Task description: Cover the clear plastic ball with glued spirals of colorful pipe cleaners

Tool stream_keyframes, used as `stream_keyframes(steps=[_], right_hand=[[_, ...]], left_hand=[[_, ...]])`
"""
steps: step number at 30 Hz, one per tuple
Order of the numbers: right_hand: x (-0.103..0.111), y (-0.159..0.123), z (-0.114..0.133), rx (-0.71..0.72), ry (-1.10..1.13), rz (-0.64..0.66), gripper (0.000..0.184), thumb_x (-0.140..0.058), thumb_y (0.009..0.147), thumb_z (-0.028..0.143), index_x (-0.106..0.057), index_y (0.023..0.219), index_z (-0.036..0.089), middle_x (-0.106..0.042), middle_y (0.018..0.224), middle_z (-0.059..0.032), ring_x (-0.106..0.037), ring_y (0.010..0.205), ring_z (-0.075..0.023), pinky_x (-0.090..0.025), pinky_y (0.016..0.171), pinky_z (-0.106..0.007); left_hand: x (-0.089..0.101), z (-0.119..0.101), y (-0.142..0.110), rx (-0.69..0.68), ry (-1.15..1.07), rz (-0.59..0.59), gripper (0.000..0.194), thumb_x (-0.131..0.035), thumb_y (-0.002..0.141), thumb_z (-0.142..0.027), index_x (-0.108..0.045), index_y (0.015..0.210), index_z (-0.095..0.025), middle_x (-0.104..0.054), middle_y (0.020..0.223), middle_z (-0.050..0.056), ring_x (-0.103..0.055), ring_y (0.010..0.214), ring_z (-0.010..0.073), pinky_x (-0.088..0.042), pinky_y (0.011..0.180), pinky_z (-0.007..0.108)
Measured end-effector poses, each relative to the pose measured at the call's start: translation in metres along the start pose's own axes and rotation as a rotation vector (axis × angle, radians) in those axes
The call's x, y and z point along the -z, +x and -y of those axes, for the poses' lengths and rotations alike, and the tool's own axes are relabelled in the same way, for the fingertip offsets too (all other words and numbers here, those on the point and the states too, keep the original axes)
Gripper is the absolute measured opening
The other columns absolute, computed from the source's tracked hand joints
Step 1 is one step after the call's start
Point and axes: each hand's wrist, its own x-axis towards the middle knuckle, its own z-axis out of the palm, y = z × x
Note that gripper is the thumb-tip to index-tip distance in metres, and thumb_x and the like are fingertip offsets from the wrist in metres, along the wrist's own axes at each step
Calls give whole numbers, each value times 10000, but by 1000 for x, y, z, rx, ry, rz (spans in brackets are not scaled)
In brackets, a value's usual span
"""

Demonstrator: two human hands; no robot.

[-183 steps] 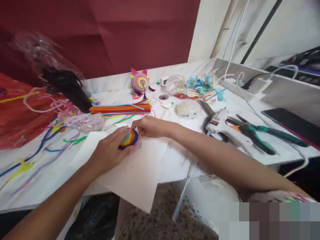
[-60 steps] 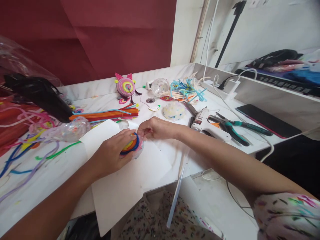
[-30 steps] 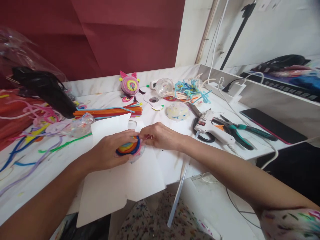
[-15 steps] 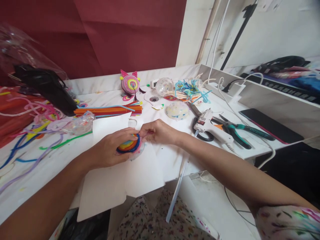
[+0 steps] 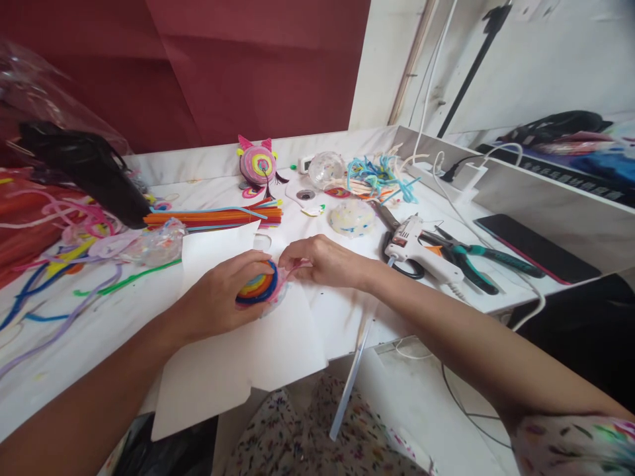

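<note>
My left hand [image 5: 221,294] is wrapped around a round ball covered in coiled pipe cleaner [image 5: 258,284], with rings of blue, orange and yellow facing up and a pink, clear-looking edge. Against the ball's right side, my right hand [image 5: 325,262] pinches a thin pink pipe cleaner [image 5: 299,269] that runs to the ball's edge. Under both hands lies a white card sheet [image 5: 243,360], overhanging the table's front edge. Part of the ball is hidden by my left fingers.
To the right are a white glue gun [image 5: 421,248] with a long glue stick [image 5: 352,370], green-handled pliers [image 5: 483,264] and a black phone [image 5: 538,248]. Behind stand a pink eared ball [image 5: 258,165], a clear dome [image 5: 352,218] and a pipe cleaner bundle [image 5: 213,217].
My right hand has moved slightly right, opening a small gap from the ball, and the pink strand shows more. My left hand has turned the ball a little, baring more of its rings.
</note>
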Motion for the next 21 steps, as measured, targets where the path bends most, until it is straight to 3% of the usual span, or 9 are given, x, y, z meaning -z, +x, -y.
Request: stream_keyframes(steps=[8, 21], right_hand=[[-2, 1, -2, 48, -79, -2, 97, -708, 978, 104, -777, 1029, 150, -821, 1012, -90, -726, 914, -189, -516, 834, -311], [-6, 11, 3, -106, -42, -7, 40, -782, 907, 105, -780, 912, 145, -792, 867, -42, -679, 772, -153, -454, 737, -269]], left_hand=[[0, -3, 2, 38, -35, -6, 290, -648, 968, -380, -639, 1235, -268, -719, 1459, 111, -725, 1312, 317, -609, 1105, 445], [-5, -8, 4, 115, -74, -21, 275, -616, 918, -425, -620, 1157, -288, -725, 1423, 100, -727, 1277, 326, -618, 1053, 465]])
